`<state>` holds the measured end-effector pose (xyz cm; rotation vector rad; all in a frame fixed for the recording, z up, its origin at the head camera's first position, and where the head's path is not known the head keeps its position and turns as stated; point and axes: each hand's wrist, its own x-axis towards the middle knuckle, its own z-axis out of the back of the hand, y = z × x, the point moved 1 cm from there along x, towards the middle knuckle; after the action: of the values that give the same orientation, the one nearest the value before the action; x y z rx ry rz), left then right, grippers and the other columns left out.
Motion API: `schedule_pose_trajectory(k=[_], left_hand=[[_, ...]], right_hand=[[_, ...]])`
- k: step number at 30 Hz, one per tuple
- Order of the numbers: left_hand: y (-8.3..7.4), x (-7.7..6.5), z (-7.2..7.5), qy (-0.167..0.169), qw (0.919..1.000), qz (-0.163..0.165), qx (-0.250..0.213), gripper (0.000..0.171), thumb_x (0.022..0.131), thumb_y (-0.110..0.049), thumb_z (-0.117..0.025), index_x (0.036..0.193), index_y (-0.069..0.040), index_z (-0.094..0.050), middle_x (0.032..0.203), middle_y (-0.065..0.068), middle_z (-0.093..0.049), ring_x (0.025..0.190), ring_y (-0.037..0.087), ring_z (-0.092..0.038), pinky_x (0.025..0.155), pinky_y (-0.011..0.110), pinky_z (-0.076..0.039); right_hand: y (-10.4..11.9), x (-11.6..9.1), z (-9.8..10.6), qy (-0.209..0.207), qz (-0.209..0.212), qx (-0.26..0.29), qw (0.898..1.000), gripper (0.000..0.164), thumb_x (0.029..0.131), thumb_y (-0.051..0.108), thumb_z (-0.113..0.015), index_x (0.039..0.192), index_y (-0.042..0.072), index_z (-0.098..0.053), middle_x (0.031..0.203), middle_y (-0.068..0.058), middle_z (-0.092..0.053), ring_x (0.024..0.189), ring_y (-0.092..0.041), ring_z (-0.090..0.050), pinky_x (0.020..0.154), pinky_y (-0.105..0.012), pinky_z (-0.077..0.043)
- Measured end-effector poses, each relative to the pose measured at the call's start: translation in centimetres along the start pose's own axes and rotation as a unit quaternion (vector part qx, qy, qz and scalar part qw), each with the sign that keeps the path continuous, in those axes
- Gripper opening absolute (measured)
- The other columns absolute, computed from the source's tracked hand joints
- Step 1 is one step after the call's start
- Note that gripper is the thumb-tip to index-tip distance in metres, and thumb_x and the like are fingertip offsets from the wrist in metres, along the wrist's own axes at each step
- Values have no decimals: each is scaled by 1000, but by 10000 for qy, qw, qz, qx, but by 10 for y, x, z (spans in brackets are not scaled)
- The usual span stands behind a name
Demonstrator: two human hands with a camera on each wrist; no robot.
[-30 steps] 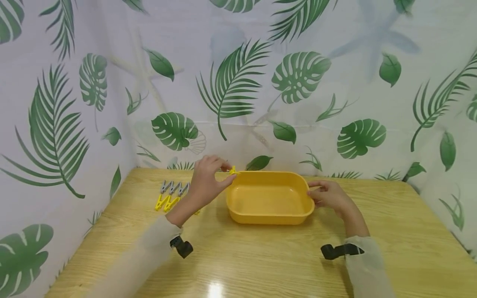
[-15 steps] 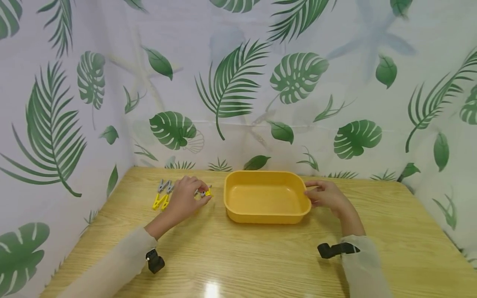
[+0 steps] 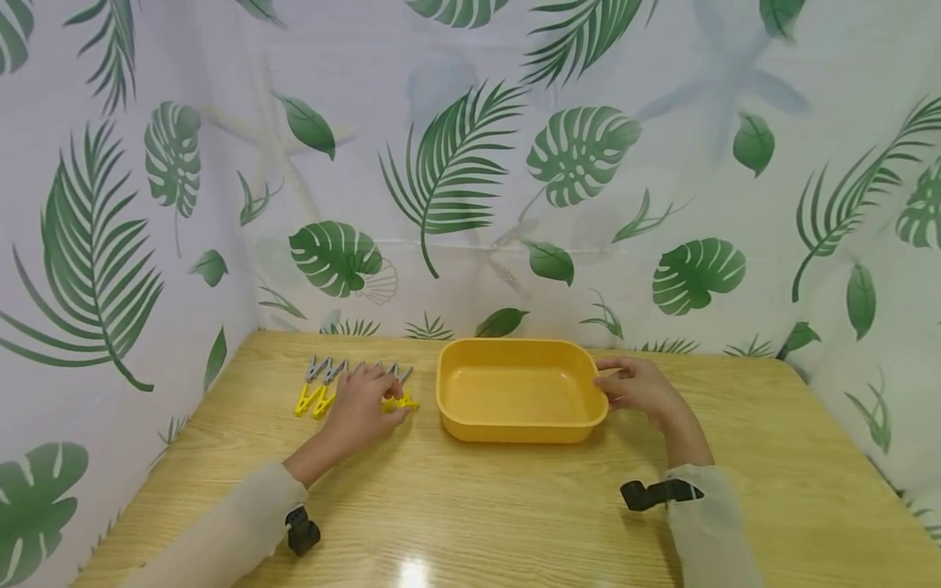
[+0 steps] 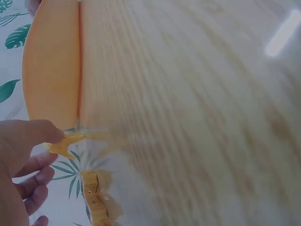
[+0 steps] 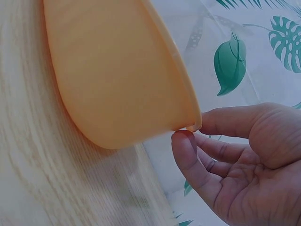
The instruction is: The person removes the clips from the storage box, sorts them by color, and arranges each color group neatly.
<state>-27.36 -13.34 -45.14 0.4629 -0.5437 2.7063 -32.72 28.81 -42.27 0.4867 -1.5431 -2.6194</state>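
Observation:
At the right end of a row of grey-and-yellow clothespins point(image 3: 303, 398), my left hand point(image 3: 354, 415) pinches one clothespin point(image 4: 67, 143) by its yellow end, between thumb and index finger. That clothespin is at the tabletop, just left of the yellow plastic basin point(image 3: 522, 434). Part of the row is hidden behind the left hand; in the left wrist view, yellow ends of neighbouring clothespins point(image 4: 95, 200) show below the fingers. On the basin's other side, my right hand point(image 3: 638, 394) holds the rim between thumb and fingers. The basin's inside shows no contents.
A light wooden table point(image 3: 470, 514) carries everything. Behind it and along the sides hangs a white cloth point(image 3: 470, 196) printed with green leaves. A black camera strap point(image 3: 300, 531) is on the left wrist, another strap point(image 3: 662, 493) on the right.
From the basin's left rim, my left hand has moved left with the clothespin, then slightly down to the row's right end. The right hand keeps its hold on the basin.

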Motion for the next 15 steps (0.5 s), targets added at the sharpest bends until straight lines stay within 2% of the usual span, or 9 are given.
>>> schedule_pose_trajectory(k=[7, 15], left_hand=[[-3, -2, 0, 404, 9966, 253, 666, 35, 77, -34, -87, 71, -17, -58, 85, 3, -55, 84, 25, -42, 81, 46, -30], [-3, -2, -2, 459, 9939, 249, 976, 41, 78, -35, -85, 63, -18, -51, 80, 3, -52, 82, 26, -41, 81, 47, -29]], right_hand=[[-1, 2, 0, 3, -12, 0, 10000, 51, 101, 16, -63, 142, -10, -47, 118, -25, -67, 87, -15, -68, 82, -35, -61], [-2, 3, 0, 15, -6, 76, 10000, 51, 100, 15, -63, 142, -10, -48, 114, -21, -67, 86, -15, -68, 82, -36, -61]])
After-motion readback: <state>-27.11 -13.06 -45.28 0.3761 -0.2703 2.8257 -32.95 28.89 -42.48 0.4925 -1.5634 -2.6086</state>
